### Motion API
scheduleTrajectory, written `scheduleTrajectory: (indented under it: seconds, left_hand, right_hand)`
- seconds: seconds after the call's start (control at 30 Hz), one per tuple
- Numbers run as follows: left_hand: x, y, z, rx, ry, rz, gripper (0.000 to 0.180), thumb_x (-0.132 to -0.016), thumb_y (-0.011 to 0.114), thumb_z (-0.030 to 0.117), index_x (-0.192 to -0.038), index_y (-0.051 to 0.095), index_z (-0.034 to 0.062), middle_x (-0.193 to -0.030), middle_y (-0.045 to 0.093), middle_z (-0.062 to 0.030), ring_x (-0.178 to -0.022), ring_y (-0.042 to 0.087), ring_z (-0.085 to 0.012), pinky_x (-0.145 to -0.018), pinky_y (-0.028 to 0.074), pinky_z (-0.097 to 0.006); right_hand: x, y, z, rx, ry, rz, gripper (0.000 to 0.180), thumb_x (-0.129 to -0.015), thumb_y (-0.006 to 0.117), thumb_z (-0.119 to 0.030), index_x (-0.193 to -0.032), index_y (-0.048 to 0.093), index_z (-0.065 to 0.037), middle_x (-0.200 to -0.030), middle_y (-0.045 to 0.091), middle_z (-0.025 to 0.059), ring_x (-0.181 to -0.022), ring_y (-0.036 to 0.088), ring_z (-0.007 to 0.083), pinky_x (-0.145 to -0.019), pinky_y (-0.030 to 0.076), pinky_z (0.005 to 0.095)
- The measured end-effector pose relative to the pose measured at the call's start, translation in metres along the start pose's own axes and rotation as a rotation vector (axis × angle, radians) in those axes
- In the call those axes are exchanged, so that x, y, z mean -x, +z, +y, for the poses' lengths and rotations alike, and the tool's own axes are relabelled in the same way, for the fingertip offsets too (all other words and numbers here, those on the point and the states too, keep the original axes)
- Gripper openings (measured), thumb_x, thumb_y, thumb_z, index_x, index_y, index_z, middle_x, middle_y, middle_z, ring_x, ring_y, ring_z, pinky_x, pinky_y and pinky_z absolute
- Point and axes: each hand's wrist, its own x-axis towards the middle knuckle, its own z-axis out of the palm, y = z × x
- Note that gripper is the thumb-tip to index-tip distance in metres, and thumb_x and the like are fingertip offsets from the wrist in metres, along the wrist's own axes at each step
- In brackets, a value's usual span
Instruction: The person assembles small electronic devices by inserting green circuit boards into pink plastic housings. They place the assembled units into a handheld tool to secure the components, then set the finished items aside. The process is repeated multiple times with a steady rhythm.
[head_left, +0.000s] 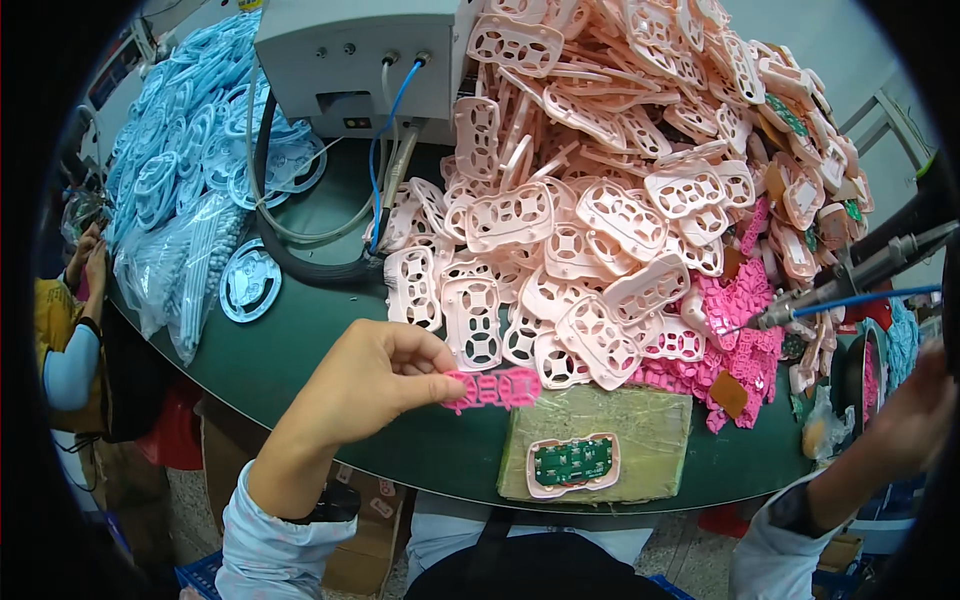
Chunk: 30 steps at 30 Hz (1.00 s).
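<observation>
Pinched between the thumb and fingers of my left hand (365, 385) is a bright pink button pad (505, 388), held above the front of the table near the pale pink frames. To its lower right, a taped yellowish block (655, 440) lies at the table edge. A pale pink plastic shell (540, 490) with a green circuit board (572, 461) inside rests on that block. My right hand (910, 415) is raised at the far right, beyond the table edge; its fingers are blurred and partly cut off by the dark rim.
Pale pink frames (610, 225) form a tall heap across the back. Loose pink button pads (745, 330) lie beside it. A metal-tipped driver (840, 285) with a blue hose juts in from the right. A grey machine box (350, 60), cables and light blue parts (185, 130) occupy the left.
</observation>
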Motion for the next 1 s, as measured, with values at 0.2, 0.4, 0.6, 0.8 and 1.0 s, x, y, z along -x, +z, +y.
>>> scheduleTrajectory:
  seconds: [0.2, 0.4, 0.6, 0.8, 1.0]
  left_hand:
    - [-0.012, 0.041, 0.032, -0.181, 0.064, -0.270, 0.012, -0.078, 0.075, 0.010, -0.084, 0.070, 0.0005, -0.075, 0.068, -0.0009, -0.066, 0.057, -0.0044, -0.061, 0.044, -0.020]
    - [-0.050, 0.078, 0.027, -0.660, 0.676, 0.133, 0.023, -0.075, 0.076, 0.021, -0.086, 0.070, 0.0010, -0.081, 0.064, -0.0109, -0.077, 0.060, -0.0255, -0.072, 0.048, -0.036]
    - [-0.081, 0.093, 0.010, -0.889, 0.503, 0.253, 0.047, -0.064, 0.083, 0.028, -0.094, 0.064, -0.0030, -0.098, 0.059, -0.0170, -0.097, 0.056, -0.0333, -0.084, 0.046, -0.041]
    - [-0.084, 0.081, 0.021, -0.576, 0.270, 0.120, 0.030, -0.074, 0.078, 0.019, -0.086, 0.061, -0.0027, -0.085, 0.064, -0.0110, -0.073, 0.061, -0.0199, -0.065, 0.049, -0.032]
    - [-0.057, 0.065, 0.033, -0.059, 0.180, -0.046, 0.021, -0.085, 0.068, 0.010, -0.098, 0.061, -0.0041, -0.084, 0.066, -0.0063, -0.073, 0.063, -0.0076, -0.062, 0.050, -0.022]
  right_hand:
    - [0.088, 0.088, -0.029, -0.164, 0.172, -0.972, 0.028, -0.073, 0.077, -0.012, -0.099, 0.070, -0.005, -0.088, 0.066, 0.0073, -0.075, 0.061, 0.0214, -0.062, 0.048, 0.0307]
    - [0.113, 0.064, -0.007, -0.193, 0.586, -0.940, 0.012, -0.080, 0.071, -0.007, -0.091, 0.071, -0.003, -0.082, 0.065, 0.0067, -0.067, 0.061, 0.0175, -0.059, 0.048, 0.0301]
    - [0.133, 0.049, 0.002, -0.472, 1.267, -0.705, 0.014, -0.087, 0.067, -0.006, -0.098, 0.063, 0.001, -0.082, 0.063, 0.0041, -0.066, 0.060, 0.0072, -0.057, 0.051, 0.0216]
    - [0.139, 0.058, 0.002, -0.616, 1.280, -0.648, 0.015, -0.088, 0.065, -0.005, -0.100, 0.059, 0.002, -0.082, 0.063, 0.0043, -0.066, 0.061, 0.0082, -0.057, 0.052, 0.0218]
    - [0.126, 0.059, -0.007, -0.618, 1.156, -0.519, 0.013, -0.087, 0.065, -0.003, -0.099, 0.061, 0.003, -0.083, 0.063, 0.0055, -0.068, 0.063, 0.0100, -0.057, 0.053, 0.0225]
